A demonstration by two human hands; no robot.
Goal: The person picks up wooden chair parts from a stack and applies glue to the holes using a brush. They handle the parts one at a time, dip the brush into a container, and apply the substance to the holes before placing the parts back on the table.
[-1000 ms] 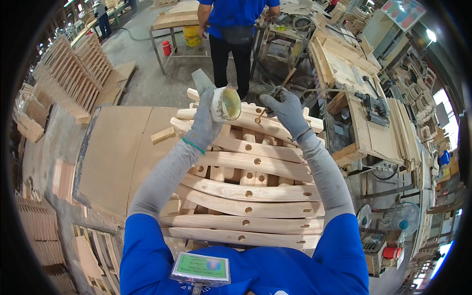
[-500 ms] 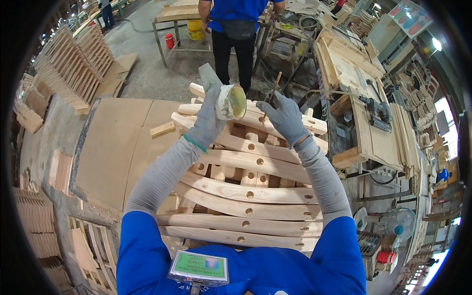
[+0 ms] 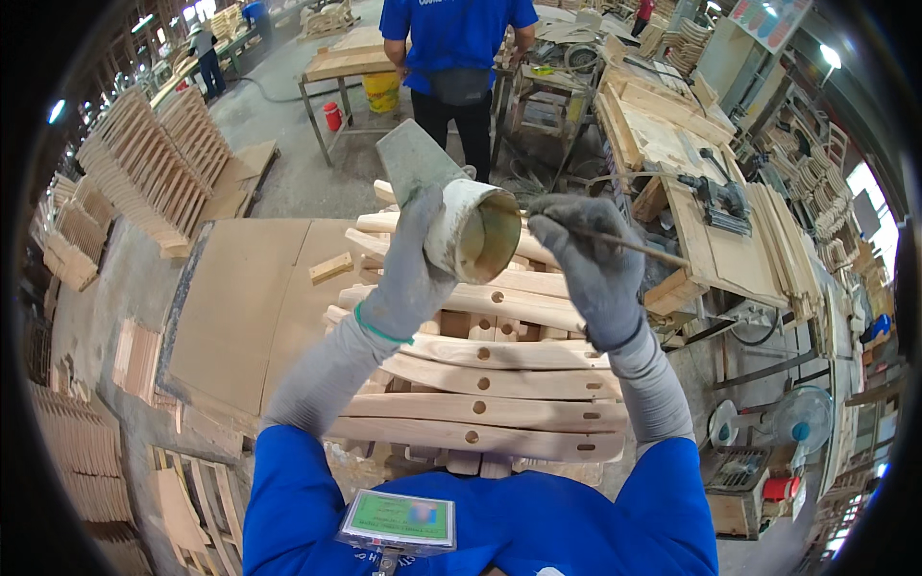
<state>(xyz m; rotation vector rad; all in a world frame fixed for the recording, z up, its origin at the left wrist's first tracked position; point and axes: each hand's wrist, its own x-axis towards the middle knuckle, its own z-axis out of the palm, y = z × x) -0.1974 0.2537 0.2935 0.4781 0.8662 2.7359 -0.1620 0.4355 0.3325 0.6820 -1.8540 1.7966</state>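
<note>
My left hand, gloved in grey, is wrapped around a crusted white cup. The cup is tilted so its mouth faces right, showing a yellowish, coated inside. A flat grey plate-like piece sticks out behind the cup; how it joins the cup is hidden. My gloved right hand is closed on a thin brown stick, held near the cup's mouth; the stick's left end is hard to make out. Below both hands lie several curved wooden slats with round holes, stacked in rows.
Brown cardboard covers the surface at left, with a small wood block on it. A workbench with a clamp-like tool stands at right. A person in blue stands ahead. Stacked wood parts rise at far left.
The cup has come nearer to me and shifted right. My right hand has turned, so the stick that pointed up now slants to the right beside the cup's mouth.
</note>
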